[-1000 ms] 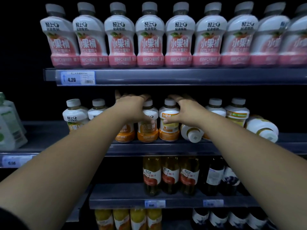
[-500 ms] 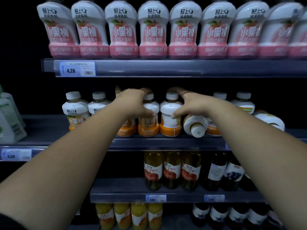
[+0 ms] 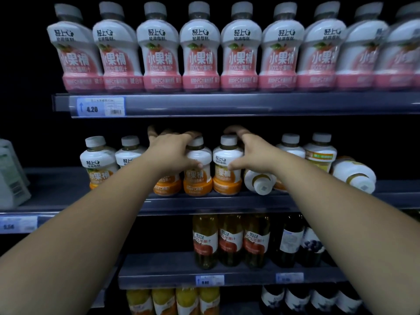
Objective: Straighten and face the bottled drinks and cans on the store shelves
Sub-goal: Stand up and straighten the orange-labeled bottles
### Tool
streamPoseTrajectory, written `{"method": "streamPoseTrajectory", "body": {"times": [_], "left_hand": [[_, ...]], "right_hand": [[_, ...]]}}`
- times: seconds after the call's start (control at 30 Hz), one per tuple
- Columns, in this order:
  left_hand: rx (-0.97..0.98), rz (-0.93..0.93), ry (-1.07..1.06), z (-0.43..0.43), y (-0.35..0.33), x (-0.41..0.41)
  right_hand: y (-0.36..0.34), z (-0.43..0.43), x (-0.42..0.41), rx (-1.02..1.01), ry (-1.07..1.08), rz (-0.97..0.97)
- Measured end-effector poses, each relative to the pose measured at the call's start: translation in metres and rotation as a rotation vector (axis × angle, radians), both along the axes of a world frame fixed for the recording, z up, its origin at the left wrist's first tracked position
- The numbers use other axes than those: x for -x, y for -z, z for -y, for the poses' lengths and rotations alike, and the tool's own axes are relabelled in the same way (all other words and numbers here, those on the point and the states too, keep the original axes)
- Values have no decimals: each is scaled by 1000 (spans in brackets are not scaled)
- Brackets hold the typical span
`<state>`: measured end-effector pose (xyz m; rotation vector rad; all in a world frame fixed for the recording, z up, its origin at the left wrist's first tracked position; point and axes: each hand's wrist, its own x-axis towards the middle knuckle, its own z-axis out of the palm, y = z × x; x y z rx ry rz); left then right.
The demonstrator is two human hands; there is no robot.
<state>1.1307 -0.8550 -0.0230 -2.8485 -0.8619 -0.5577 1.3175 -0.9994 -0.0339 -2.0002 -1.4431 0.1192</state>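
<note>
Passable gap above orange bottles (image 3: 197, 178), under upper shelf rail (image 3: 227, 105). Middle shelf (image 3: 56, 180) bare at left. Toppled bottle (image 3: 259, 180) blocks front right; second toppled bottle (image 3: 354, 176) farther right.

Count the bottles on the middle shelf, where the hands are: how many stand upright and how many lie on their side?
Upright bottles: 7, one mostly hidden under the left hand
Bottles lying on their side: 2
Total: 9

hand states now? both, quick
Left hand: grips an orange-banded bottle, thumb in front.
Right hand: grips the next bottle to its right.
</note>
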Motion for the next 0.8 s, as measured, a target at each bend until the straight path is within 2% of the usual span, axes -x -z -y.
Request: {"method": "streamPoseTrajectory", "body": {"times": [0.07,0.23,0.33,0.43,0.8], "left_hand": [[18,3,11,0,-1,3],[-21,-15,-11,5,9,0],[-108,26,-52,6,20,-1],[-150,67,-39,6,27,0],[-101,45,-55,8,21,0]], "right_hand": [[0,6,-3,39,-48,-69],[9,-4,5,-8,50,24],[10,-1,0,-26,-21,-106],[14,1,0,-20,-43,-125],[13,1,-7,42,-65,-91]]}}
